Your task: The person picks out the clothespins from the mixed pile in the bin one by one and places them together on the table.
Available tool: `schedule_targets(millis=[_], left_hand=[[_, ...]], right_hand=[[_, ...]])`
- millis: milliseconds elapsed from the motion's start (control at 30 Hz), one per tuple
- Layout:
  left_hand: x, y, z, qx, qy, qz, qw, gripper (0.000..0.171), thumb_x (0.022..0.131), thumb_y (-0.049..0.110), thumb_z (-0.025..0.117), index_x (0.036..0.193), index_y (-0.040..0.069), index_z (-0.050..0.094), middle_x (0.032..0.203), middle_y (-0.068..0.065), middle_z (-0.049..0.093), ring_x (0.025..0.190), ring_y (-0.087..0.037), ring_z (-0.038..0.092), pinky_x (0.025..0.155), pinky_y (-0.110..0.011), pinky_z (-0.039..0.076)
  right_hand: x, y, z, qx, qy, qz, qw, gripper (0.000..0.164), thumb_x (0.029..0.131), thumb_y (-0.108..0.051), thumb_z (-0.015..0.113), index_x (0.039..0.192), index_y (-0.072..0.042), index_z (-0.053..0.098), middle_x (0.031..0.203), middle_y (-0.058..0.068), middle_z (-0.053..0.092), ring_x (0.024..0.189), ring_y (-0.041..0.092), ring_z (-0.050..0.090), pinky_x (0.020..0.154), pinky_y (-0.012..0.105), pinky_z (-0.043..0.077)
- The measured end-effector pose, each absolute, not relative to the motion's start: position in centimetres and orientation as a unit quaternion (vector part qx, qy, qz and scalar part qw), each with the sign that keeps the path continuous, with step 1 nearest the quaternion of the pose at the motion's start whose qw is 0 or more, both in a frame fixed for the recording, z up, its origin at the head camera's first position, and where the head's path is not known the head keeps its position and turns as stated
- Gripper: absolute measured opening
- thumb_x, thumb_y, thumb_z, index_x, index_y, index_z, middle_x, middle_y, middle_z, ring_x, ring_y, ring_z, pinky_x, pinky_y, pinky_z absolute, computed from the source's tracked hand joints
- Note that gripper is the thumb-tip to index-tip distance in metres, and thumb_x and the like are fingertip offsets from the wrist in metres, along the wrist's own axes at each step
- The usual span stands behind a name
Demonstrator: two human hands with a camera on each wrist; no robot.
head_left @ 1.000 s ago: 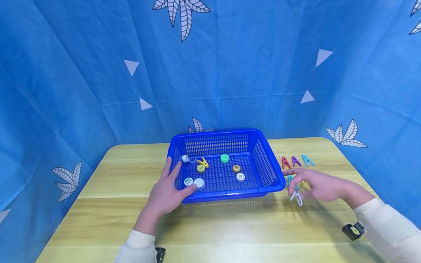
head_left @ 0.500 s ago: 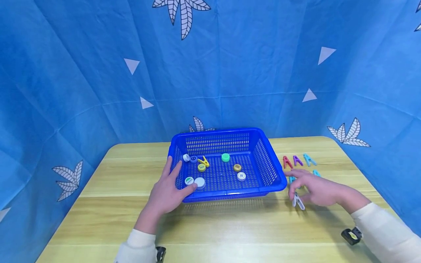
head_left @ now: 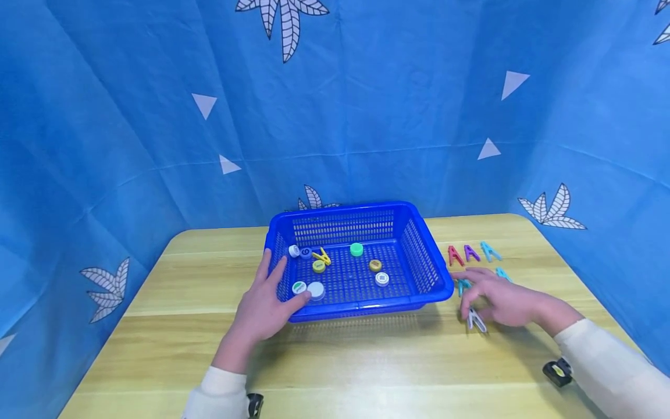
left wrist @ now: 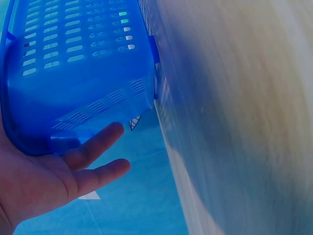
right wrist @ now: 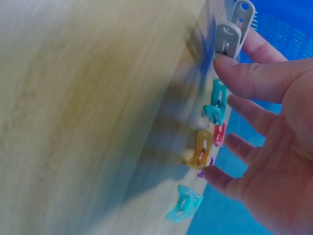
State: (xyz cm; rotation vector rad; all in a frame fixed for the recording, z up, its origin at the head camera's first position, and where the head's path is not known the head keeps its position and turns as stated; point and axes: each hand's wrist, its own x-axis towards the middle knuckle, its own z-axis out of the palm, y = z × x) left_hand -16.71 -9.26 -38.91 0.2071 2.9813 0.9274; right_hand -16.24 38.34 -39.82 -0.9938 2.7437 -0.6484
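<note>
My left hand rests on the left front corner of a blue plastic basket, thumb over the front rim. Two straight fingers show outside the basket in the left wrist view. To the right of the basket, my right hand pinches a grey clothespin between thumb and forefinger, its other fingers spread. Under and beyond that hand lie a teal clothespin, an orange-yellow one, hidden in the head view, and a light blue one.
Inside the basket are a yellow clothespin, a green bottle cap, a large white cap and several other caps. Red, purple and light blue clothespins lie in a row on the wooden table. A blue curtain hangs behind.
The right hand has shifted slightly right and toward me with the grey clothespin. It now covers the yellow clothespin, and a light blue one shows behind it. The left hand stays on the basket.
</note>
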Motion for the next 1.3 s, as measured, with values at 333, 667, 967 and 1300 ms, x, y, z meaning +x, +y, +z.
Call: schedule_targets(millis=[333,667,967,1300], left_hand=[[-16.6,-9.4,-38.6,0.063,0.953,0.298,0.008,0.099,0.087,0.068,0.06,0.16,0.013,0.023,0.167,-0.008,-0.005,0.144,-0.049,0.021,0.104,-0.07,0.029],[-16.7,-9.4,-38.8,0.067,0.952,0.297,0.005,0.099,0.087,0.068,0.06,0.16,0.012,0.024,0.167,-0.008,-0.004,0.145,-0.047,0.02,0.105,-0.07,0.029],[-16.6,-9.4,-38.8,0.071,0.952,0.298,0.003,0.098,0.088,0.066,0.061,0.16,0.011,0.024,0.167,-0.01,-0.003,0.144,-0.047,0.02,0.105,-0.069,0.029],[-16.7,-9.3,-38.9,0.067,0.952,0.298,0.004,0.098,0.087,0.066,0.062,0.16,0.011,0.024,0.167,-0.008,-0.004,0.144,-0.047,0.02,0.104,-0.07,0.03]], right_hand=[[-16.8,38.5,-40.3,-0.308,0.933,-0.174,0.068,0.061,0.068,0.006,0.083,0.078,-0.052,0.066,0.152,0.018,0.042,0.137,0.06,0.018,0.086,0.09,0.013],[-16.9,38.6,-40.3,-0.315,0.928,-0.183,0.078,0.066,0.068,0.015,0.077,0.076,-0.05,0.066,0.152,0.02,0.041,0.134,0.063,0.019,0.085,0.091,0.013],[-16.9,38.5,-40.4,-0.317,0.926,-0.189,0.078,0.062,0.068,0.011,0.08,0.078,-0.049,0.067,0.151,0.023,0.041,0.133,0.064,0.021,0.089,0.088,0.014],[-17.6,38.9,-39.2,-0.333,0.901,-0.274,0.056,0.066,0.066,0.025,0.069,0.084,-0.038,0.072,0.15,0.024,0.042,0.138,0.061,0.016,0.102,0.081,0.007]])
